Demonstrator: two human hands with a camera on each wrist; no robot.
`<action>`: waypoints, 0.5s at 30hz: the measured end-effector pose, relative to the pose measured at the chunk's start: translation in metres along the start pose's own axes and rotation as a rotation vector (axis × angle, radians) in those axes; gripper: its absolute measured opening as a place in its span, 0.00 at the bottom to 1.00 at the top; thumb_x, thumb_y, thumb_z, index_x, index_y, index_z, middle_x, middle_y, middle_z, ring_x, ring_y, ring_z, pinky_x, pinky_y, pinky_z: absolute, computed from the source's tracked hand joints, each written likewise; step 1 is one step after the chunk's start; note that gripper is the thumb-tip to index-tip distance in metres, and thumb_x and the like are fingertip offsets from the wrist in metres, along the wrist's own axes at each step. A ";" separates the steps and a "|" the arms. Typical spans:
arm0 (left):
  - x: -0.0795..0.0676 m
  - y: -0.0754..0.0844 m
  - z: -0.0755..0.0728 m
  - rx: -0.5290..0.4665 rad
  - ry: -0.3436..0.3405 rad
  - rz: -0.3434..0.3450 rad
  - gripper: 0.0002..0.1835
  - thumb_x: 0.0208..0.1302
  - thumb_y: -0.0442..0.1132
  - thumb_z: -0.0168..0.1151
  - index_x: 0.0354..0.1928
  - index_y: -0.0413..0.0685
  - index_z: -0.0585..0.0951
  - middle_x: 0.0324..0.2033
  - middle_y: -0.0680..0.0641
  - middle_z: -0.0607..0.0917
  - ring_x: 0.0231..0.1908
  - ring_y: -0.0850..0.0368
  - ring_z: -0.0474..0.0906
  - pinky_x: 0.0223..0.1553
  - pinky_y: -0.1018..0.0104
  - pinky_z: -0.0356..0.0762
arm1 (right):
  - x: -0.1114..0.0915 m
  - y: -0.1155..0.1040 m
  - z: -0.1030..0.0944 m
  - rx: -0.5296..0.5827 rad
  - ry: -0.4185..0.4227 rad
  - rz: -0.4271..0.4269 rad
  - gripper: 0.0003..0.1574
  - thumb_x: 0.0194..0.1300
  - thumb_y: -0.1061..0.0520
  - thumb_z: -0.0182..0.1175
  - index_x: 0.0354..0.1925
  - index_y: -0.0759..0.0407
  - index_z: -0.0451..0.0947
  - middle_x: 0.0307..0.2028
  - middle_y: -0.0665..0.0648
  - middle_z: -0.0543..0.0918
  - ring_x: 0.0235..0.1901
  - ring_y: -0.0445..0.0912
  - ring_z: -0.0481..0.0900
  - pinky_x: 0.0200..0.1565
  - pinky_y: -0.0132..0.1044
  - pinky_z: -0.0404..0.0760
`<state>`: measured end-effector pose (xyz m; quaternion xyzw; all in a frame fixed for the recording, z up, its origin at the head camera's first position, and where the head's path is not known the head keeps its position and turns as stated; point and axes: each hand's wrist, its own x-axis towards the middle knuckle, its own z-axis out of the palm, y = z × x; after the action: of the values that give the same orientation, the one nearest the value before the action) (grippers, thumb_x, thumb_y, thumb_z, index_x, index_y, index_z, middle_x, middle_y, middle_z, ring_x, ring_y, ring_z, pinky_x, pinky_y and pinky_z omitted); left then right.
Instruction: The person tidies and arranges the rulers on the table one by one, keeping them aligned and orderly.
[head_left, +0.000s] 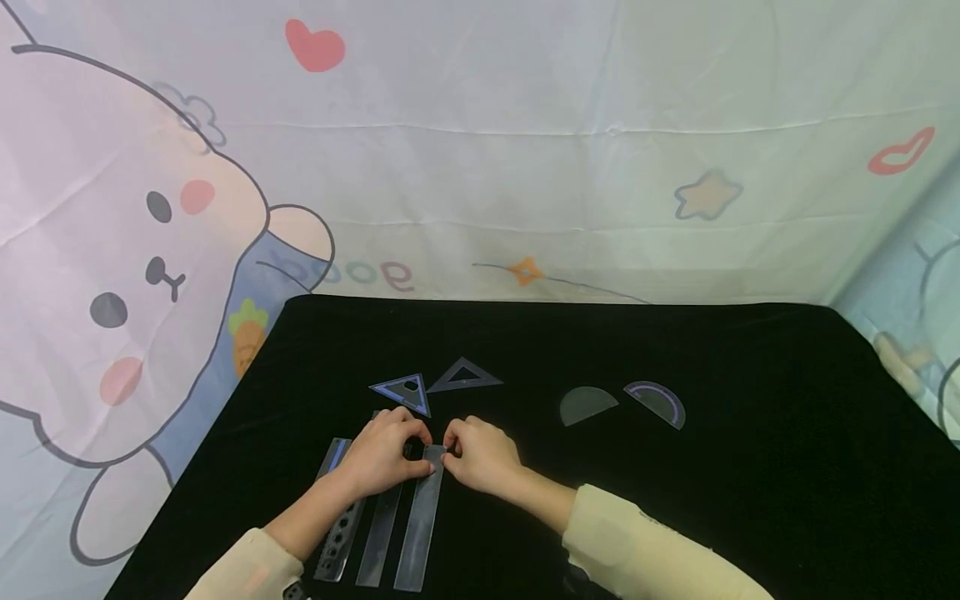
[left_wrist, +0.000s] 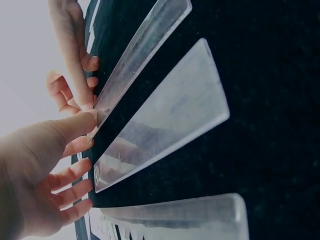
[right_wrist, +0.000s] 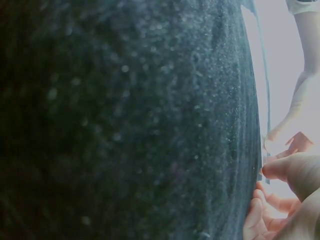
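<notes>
black cloth (head_left: 750, 500) covers the work surface, and on it we find clear plastic drawing tools. we record the ruler in hand (head_left: 420, 525) at the left, near side, the rightmost of the rulers there, its length running from near to far. we note the left hand (head_left: 386, 454) at its far end: thumb and forefinger pinch the ruler, the other three fingers spread apart. we note the right hand (head_left: 483, 454) just beside, thumb and bent forefinger pinching the right edge of that same end; its remaining fingers are curled inward. we cannot tell whether that end is raised off the cloth.

to the left we log a plain ruler (head_left: 380, 542), apart from the first, then a ruler with round holes (head_left: 336, 546). a blue-banded strip (head_left: 337, 452) shows farther left, partly hidden by the left forearm.

beyond the hands we list a blue-edged set square (head_left: 397, 390) and, near its right corner, a plain set square (head_left: 471, 384). well to the right lie a plain protractor (head_left: 587, 405) and a purple-arced protractor (head_left: 657, 402), close together.
</notes>
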<state>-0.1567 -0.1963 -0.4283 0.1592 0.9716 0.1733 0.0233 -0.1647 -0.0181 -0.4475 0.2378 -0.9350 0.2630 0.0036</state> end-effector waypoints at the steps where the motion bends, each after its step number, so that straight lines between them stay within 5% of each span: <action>1: 0.000 0.000 0.000 -0.002 0.002 0.003 0.14 0.43 0.50 0.73 0.33 0.59 0.81 0.36 0.55 0.75 0.36 0.58 0.68 0.38 0.63 0.67 | 0.000 0.000 0.000 0.000 0.000 0.000 0.09 0.52 0.50 0.66 0.31 0.49 0.77 0.24 0.45 0.72 0.21 0.36 0.67 0.18 0.27 0.65; 15: -0.001 0.001 -0.002 -0.006 -0.012 0.008 0.14 0.44 0.50 0.72 0.34 0.58 0.81 0.35 0.54 0.75 0.35 0.58 0.67 0.34 0.65 0.66 | -0.001 0.000 -0.004 -0.113 -0.064 -0.072 0.16 0.53 0.46 0.65 0.38 0.49 0.76 0.33 0.50 0.75 0.28 0.41 0.71 0.20 0.26 0.67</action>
<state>-0.1553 -0.1966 -0.4264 0.1643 0.9702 0.1755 0.0292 -0.1641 -0.0154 -0.4440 0.2789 -0.9389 0.2017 -0.0034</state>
